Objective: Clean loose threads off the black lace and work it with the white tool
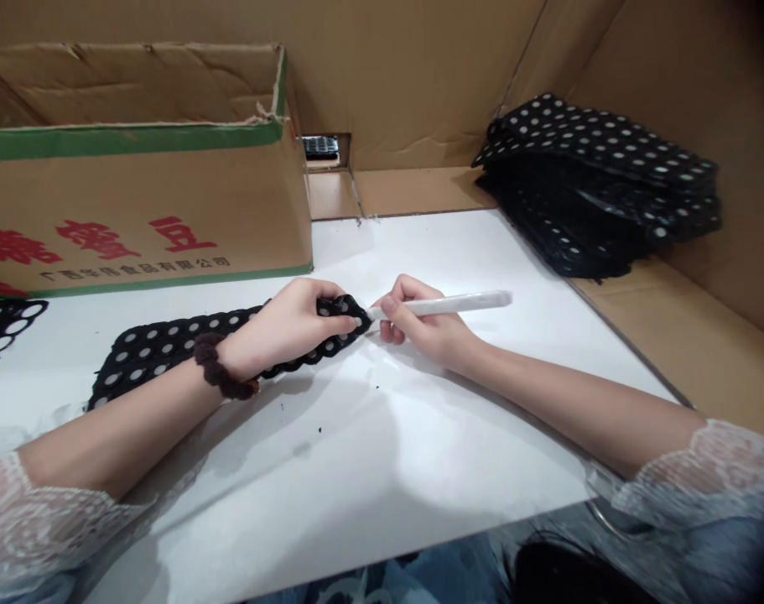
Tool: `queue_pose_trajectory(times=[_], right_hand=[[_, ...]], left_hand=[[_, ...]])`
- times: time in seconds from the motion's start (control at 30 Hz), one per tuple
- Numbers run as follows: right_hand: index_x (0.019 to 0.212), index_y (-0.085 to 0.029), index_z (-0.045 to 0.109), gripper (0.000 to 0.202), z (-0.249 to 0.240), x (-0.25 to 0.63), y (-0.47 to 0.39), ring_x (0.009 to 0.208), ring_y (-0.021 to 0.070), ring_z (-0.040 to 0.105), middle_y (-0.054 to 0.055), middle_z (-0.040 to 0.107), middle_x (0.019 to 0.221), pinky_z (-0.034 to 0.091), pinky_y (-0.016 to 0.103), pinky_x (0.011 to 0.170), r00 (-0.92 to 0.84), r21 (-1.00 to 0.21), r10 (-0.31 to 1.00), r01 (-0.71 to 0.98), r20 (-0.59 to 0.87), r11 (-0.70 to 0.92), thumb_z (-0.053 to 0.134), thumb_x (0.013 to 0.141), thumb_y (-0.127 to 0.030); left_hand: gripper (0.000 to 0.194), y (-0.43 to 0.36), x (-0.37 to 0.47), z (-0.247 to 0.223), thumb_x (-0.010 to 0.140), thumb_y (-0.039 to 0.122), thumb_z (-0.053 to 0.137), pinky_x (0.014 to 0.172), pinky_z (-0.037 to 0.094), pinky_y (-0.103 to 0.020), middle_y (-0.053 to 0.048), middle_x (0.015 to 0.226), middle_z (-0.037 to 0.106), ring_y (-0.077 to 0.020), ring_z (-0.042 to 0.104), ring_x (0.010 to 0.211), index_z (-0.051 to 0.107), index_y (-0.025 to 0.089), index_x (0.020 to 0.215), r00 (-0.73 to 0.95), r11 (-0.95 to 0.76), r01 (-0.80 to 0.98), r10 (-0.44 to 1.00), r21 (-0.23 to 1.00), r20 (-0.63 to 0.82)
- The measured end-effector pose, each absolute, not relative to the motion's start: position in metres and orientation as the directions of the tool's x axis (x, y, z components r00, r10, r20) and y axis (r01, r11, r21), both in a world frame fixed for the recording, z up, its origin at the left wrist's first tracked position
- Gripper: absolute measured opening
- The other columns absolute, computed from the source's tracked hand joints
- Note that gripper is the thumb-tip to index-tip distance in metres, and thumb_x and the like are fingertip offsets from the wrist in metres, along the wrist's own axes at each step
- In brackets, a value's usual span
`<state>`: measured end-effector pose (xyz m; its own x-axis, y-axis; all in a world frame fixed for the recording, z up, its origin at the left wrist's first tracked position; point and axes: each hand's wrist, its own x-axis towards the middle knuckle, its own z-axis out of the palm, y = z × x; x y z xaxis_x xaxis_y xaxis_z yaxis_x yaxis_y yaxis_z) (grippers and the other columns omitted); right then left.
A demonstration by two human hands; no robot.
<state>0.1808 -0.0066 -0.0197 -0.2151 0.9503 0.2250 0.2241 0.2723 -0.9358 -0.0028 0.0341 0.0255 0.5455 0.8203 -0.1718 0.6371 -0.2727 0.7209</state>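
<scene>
- Step in hand (judged): close work at the right-hand end of the black dotted strip [148, 348], with the tip of the white pen-shaped tool [463, 303] at that end.
- Left hand [287, 327]: fingers closed around the strip near its end, thumb pressed on top.
- Right hand [428, 329]: thumb and fingers gripping the tool near its tip (a writing-type grip).
- Strip location: lying on the white work surface [419, 478], in front of the cardboard box [168, 201], passing beneath the left hand.
- Surroundings: a pile of black dotted pieces [614, 159] at the far right; a black openwork piece [1, 331] at the left edge.
- Handling requirement (judged): any further move here calls for a firm left grip and fine tip control; exact tip contact cannot be confirmed.
</scene>
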Motion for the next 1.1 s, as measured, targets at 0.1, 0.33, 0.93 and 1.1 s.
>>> queue_pose_trajectory(times=[0.1,0.33,0.93,1.1], right_hand=[[0.070,-0.018,0.038,0.030,-0.020,0.181,-0.006,0.052,0.0081,0.049,-0.001,0.055,0.059,0.038,0.023,0.052,-0.219,-0.931,0.950,0.244,0.221,0.273,0.043,0.083,-0.045],[0.073,-0.018,0.036,0.027,-0.022,0.180,-0.005,0.058,0.0093,0.051,0.001,0.057,0.068,0.038,0.024,0.055,-0.262,-0.882,0.934,0.342,0.242,0.324,0.041,0.085,-0.042],[0.080,-0.021,0.037,0.023,-0.018,0.165,-0.003,0.048,0.0130,0.044,0.001,0.052,0.061,0.025,0.025,0.048,-0.203,-0.549,0.929,0.759,0.310,0.349,0.034,0.086,-0.042],[0.078,-0.021,0.039,0.023,-0.007,0.188,-0.001,0.051,0.0116,0.047,-0.001,0.051,0.059,0.032,0.025,0.052,0.064,-0.687,0.875,0.647,0.480,0.330,0.028,0.089,-0.038]], left_hand=[[0.020,0.035,-0.002,0.025,0.070,0.033,0.053,0.039,0.031,-0.020,0.001,0.058,0.053,-0.0076,0.043,0.045,0.060,0.015,0.076,0.551,-0.278,0.633,0.818,0.723,-0.168],[0.021,0.030,-0.001,0.026,0.072,0.036,0.053,0.040,0.029,-0.018,0.002,0.057,0.051,-0.0066,0.040,0.046,0.058,0.016,0.078,0.544,-0.260,0.645,0.817,0.719,-0.193],[0.027,0.028,0.003,0.018,0.073,0.042,0.052,0.042,0.027,-0.022,0.002,0.053,0.048,-0.0093,0.038,0.046,0.056,0.015,0.072,0.471,-0.290,0.683,0.876,0.670,-0.100],[0.031,0.034,-0.001,0.020,0.072,0.047,0.053,0.048,0.034,-0.022,0.001,0.060,0.055,-0.0106,0.046,0.051,0.056,0.016,0.076,0.530,-0.288,0.637,0.837,0.715,-0.135]])
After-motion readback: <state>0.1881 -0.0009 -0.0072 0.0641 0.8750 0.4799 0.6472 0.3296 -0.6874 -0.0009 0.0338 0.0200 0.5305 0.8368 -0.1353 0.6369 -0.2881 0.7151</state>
